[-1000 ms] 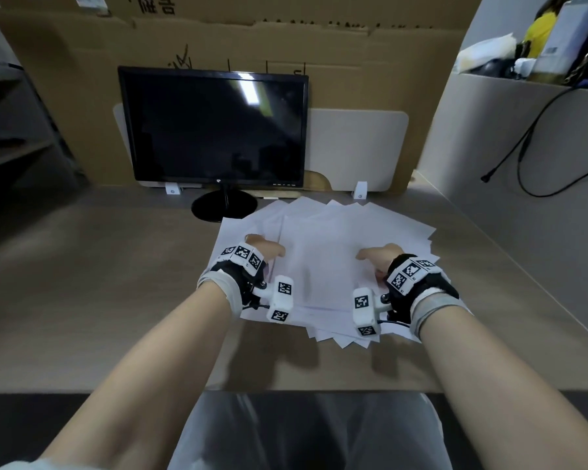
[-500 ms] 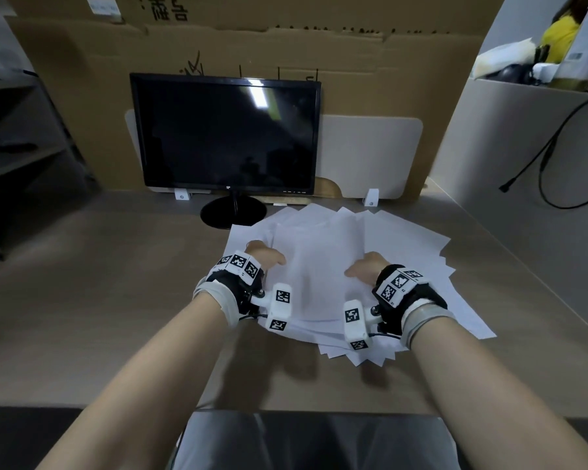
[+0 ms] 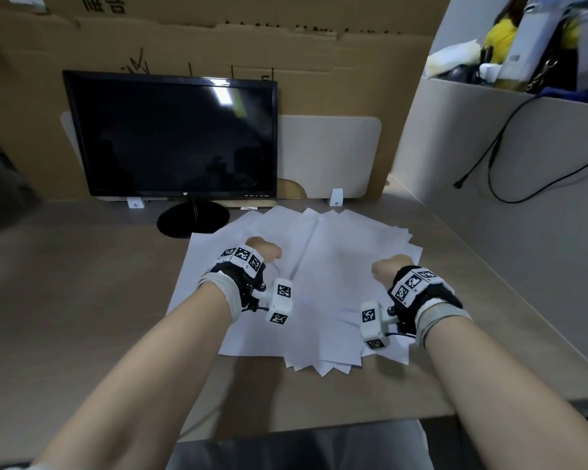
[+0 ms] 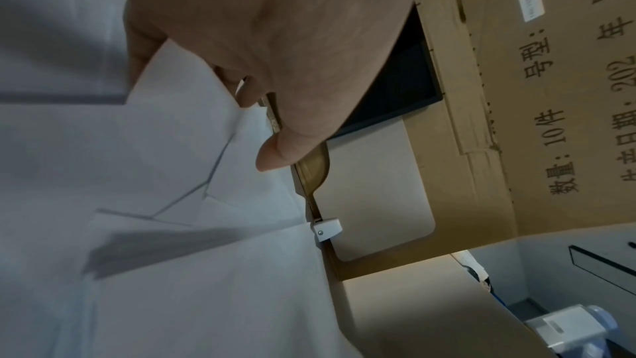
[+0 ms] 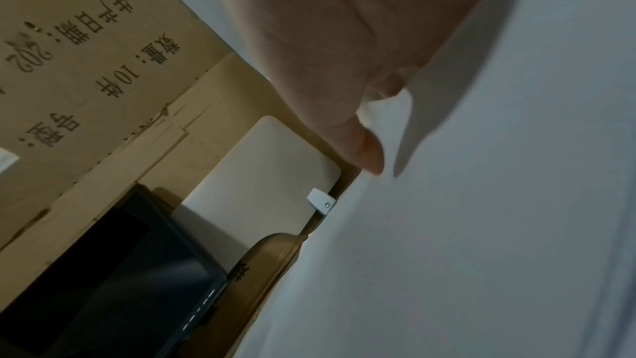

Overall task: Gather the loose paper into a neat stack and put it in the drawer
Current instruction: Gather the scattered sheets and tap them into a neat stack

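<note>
Several loose white paper sheets [image 3: 336, 266] lie fanned in an uneven pile on the desk [image 3: 82, 300], corners jutting out at the near edge. My left hand [image 3: 263, 252] is on the pile's left part, and my right hand [image 3: 387, 268] is on its right part. In the left wrist view the left hand [image 4: 241, 37] curls its fingers behind a raised sheet [image 4: 154, 255], thumb on the other side. In the right wrist view the right hand [image 5: 344, 37] has its fingers hidden behind a lifted sheet [image 5: 481, 227], with the thumb in front. No drawer is in view.
A dark monitor [image 3: 174, 137] on a round base [image 3: 192, 220] stands just behind the pile's left corner. Cardboard [image 3: 252, 39] and a white panel [image 3: 326, 154] close the back. A grey partition [image 3: 489, 232] with a hanging black cable [image 3: 499, 157] bounds the right.
Sheets that stuck out at the lower right half a second ago are drawn in toward the pile. Both hands stay on the paper, now slightly farther apart.
</note>
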The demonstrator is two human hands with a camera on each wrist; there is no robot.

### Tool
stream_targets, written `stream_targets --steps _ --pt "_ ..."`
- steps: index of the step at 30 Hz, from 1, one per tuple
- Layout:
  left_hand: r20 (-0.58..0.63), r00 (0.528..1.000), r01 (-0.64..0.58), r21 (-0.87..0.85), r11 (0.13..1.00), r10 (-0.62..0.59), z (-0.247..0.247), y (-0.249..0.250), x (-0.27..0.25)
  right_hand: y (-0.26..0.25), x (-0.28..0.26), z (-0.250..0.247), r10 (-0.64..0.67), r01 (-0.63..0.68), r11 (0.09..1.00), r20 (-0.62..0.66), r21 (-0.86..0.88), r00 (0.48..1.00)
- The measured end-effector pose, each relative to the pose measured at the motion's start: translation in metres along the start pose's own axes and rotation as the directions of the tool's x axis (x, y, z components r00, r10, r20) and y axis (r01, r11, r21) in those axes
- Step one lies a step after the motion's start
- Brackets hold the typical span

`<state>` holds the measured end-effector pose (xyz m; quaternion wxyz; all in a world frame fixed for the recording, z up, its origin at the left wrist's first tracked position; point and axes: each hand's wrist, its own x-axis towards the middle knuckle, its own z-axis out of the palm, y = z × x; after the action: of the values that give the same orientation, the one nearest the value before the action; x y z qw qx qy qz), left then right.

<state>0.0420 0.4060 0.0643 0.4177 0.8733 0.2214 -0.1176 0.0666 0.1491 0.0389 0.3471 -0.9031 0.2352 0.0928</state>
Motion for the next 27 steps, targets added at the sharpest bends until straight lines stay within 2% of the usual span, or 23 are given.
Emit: stream_targets --steps 2,6,11,16,20,22,24,27 --pt "0.005 1.000 -0.016 -0.003 1.000 0.016 0.005 0.002 0.006 0.005 0.019 0.000 0.009 -0.009 1.000 0.034 0.011 0.999" --pt "0.038 0.999 -0.020 -0.019 1.000 0.021 0.012 0.008 0.011 -0.005 0.002 -0.013 0.010 -0.020 0.993 0.089 0.119 0.996" --pt "-0.006 0.997 -0.071 -0.056 0.996 0.071 0.018 0.008 0.022 0.000 0.004 -0.015 -0.013 0.003 0.980 0.049 0.201 0.999" --pt "0.023 1.000 -0.012 -0.168 0.986 0.016 0.017 -0.004 0.025 -0.012 -0.002 -0.001 -0.065 0.036 0.968 0.109 0.249 0.992" --pt "0.058 0.998 0.037 -0.255 0.966 -0.022 0.005 -0.019 0.021 -0.012 -0.009 0.002 -0.058 0.036 0.981 0.112 0.192 0.992" --pt "0.112 0.993 0.024 -0.381 0.924 0.020 0.008 -0.020 0.018 -0.011 -0.012 0.002 -0.048 0.026 0.982 0.108 0.189 0.993" --pt "0.093 0.995 0.015 -0.542 0.841 0.042 0.010 -0.019 0.017 -0.014 -0.021 0.002 -0.056 0.037 0.978 0.091 0.205 0.994" --pt "0.076 0.995 -0.009 -0.596 0.803 0.067 0.007 -0.016 0.010 -0.017 -0.019 0.002 -0.066 0.045 0.960 0.066 0.275 0.996"
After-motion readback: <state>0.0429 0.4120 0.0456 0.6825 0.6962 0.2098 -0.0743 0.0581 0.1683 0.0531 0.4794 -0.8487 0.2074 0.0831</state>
